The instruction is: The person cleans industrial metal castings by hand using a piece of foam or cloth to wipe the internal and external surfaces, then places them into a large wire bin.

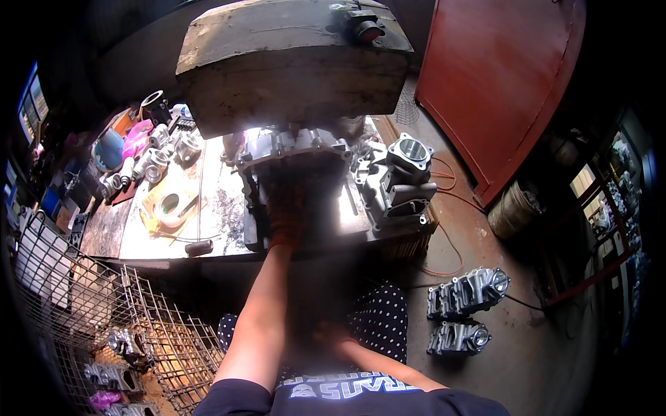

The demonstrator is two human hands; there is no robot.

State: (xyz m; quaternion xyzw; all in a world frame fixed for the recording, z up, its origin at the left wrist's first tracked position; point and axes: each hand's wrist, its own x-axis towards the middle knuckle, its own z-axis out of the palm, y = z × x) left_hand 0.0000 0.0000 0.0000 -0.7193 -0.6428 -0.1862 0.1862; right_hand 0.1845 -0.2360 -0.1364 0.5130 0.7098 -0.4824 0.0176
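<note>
My left hand (283, 225), in what looks like a dark reddish glove, reaches forward to a large silvery metal casting (295, 147) on the workbench. Its fingers are lost in the dark shadow in front of the casting, so their grip cannot be made out. My right hand (331, 337) is low, close to my lap, and darkened by a smudge over the picture; its fingers are hidden. A second metal casting (395, 184) with a round flanged bore stands just right of the first.
A bulky box-shaped machine head (295, 76) overhangs the casting. A tape roll (170, 203) and metal parts (149, 164) lie on the workbench (135, 232). Left below stands a wire cage (166, 333) holding castings. Two castings (468, 295) rest on the floor, with an orange cable (454, 243) nearby.
</note>
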